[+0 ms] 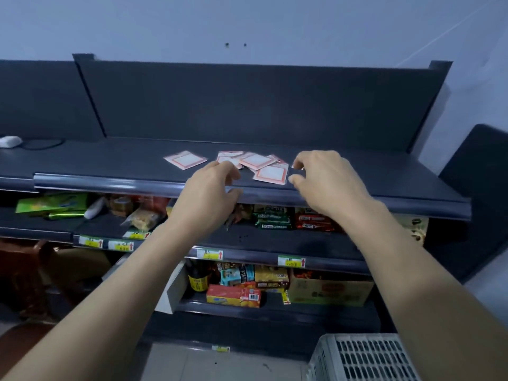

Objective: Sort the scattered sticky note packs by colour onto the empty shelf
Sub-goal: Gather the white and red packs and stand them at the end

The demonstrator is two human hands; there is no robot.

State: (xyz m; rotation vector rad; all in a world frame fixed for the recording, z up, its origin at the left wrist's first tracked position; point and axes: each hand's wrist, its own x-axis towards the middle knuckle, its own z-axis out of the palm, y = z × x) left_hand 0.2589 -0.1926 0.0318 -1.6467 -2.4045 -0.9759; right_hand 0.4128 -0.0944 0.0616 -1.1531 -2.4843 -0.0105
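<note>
Nearest, at the bottom right, stands a white slotted crate [365, 356]. Beyond it, the lower tiers of the rack hold boxed and bagged snacks [272, 220]. Both forearms reach up past these to the top shelf [110, 158], a dark surface with a rounded front rail.

The left hand [211, 193] hangs over that front rail with its fingers loosely curled and holding nothing. The right hand [324, 180] hovers just right of it, thumb and forefinger parted and the other fingers bent. Whether its fingertips touch a pack cannot be told.

Between and just beyond the two hands lie the sticky note packs [261, 166], red-bordered and overlapping in a loose heap. The nearest one sits just left of the right thumb. A single pack [185, 160] lies apart, to the left of the heap. Farther back rises the dark back panel [261, 105]. At the far left rests a small white object [9, 141].
</note>
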